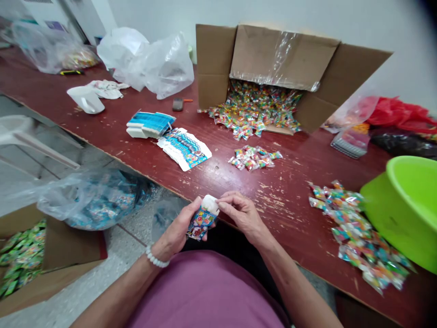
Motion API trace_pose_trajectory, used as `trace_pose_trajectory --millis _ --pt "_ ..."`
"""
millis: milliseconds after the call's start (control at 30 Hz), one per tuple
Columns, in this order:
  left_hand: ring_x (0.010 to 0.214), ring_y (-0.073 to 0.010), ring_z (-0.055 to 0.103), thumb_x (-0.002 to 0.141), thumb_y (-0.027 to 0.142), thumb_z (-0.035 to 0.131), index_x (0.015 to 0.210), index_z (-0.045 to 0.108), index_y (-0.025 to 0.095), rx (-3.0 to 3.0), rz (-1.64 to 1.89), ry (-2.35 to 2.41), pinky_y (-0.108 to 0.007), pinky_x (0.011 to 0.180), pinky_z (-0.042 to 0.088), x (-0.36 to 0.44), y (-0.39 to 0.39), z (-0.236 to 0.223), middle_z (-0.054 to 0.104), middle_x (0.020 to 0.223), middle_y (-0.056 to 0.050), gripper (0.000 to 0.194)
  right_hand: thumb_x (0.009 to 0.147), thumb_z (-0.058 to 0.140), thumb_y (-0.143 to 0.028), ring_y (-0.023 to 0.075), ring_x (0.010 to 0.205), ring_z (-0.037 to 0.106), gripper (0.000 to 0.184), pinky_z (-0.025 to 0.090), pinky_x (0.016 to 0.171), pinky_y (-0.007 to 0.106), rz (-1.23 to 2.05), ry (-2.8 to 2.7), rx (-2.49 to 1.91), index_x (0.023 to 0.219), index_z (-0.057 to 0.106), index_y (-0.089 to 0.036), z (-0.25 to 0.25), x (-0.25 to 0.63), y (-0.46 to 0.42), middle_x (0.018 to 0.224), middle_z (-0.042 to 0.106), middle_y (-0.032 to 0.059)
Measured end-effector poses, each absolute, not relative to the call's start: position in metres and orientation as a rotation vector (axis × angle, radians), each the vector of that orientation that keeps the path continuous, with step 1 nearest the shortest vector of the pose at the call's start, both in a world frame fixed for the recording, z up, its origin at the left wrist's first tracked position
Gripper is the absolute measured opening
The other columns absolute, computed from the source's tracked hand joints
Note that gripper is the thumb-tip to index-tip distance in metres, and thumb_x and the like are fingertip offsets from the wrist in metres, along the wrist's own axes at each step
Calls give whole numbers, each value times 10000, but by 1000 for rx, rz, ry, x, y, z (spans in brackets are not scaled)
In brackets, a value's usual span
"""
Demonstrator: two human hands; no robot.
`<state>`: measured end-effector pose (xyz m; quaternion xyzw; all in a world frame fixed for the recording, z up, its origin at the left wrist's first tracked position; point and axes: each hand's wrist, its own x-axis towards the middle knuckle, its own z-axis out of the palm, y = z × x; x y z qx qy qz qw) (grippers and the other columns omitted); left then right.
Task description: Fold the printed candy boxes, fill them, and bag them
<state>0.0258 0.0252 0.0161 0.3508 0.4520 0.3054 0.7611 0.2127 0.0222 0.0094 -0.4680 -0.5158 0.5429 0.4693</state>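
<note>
A small blue printed candy box is gripped in my left hand, over the table's front edge. Its white top flap stands up. My right hand has thumb and forefinger pinched at the flap's right edge. Beyond my hands lie flattened blue printed boxes, fanned out, beside a stack of folded ones. A small pile of wrapped candies rests on the table in front of me. Whether anything is inside the held box is hidden.
An open cardboard carton spills wrapped candies at the back. To the right are a green basin and more candies. A white mug and plastic bags stand left. A bag of blue packets sits below the table.
</note>
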Motion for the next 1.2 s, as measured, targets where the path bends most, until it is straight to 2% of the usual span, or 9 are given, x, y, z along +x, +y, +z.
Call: trace_pose_trajectory --millis 133,300,433,567,700,900,1000,1100,1200 --pt "521 -129 580 821 740 561 977 721 93 848 638 1068 -231 472 488 27 25 15 691 740 -90 685 690 855 -403 149 677 562 399 454 648 279 1553 -1029 -1251 968 640 -214 6 210 23 744 627 -17" --pt "611 -137 579 824 657 614 998 743 118 1033 585 1059 -216 502 466 22 26 10 685 768 -69 581 599 837 -247 142 772 583 467 475 720 279 1675 -1009 -1234 1011 621 -210 11 204 27 906 646 -13" --pt "646 -138 582 818 560 670 994 744 144 1095 595 988 -202 511 462 21 27 7 682 778 -50 457 618 804 -203 133 759 592 351 472 667 240 1840 -1049 -1133 943 672 -200 14 202 29 866 659 -22" --pt "602 -146 599 807 512 689 978 708 152 870 709 949 -225 479 499 20 26 8 678 762 -47 399 735 822 -328 103 743 599 351 457 586 182 1889 -897 -978 1054 718 -227 7 206 24 981 692 3" --pt "577 -162 620 780 498 717 967 678 139 723 758 909 -245 454 523 20 23 7 685 743 -62 406 707 864 -364 106 682 624 372 479 582 198 1875 -809 -977 1012 727 -200 -2 204 19 882 697 4" --pt "577 -141 620 780 499 780 990 668 157 659 765 930 -228 442 541 29 21 10 667 729 -22 417 806 784 -423 125 656 600 259 499 580 239 1543 -1135 -1087 935 713 -210 3 194 19 851 690 5" --pt "533 -150 633 838 571 704 968 659 150 544 746 911 -250 442 554 32 21 9 675 702 -33 443 911 678 -408 149 664 624 201 517 617 281 1264 -1330 -1155 940 745 -220 7 194 15 868 716 26" --pt "477 -158 632 915 589 592 1063 651 149 423 685 888 -276 433 558 33 23 7 677 680 -34 468 959 626 -341 199 840 690 179 538 769 333 1036 -1537 -1101 997 775 -250 8 197 11 975 760 52" --pt "474 -166 639 963 578 507 1189 627 172 396 688 852 -287 418 553 34 25 7 695 720 -36 480 940 648 -341 203 850 697 156 551 769 340 1115 -1503 -1095 921 771 -246 6 199 10 1018 765 58"
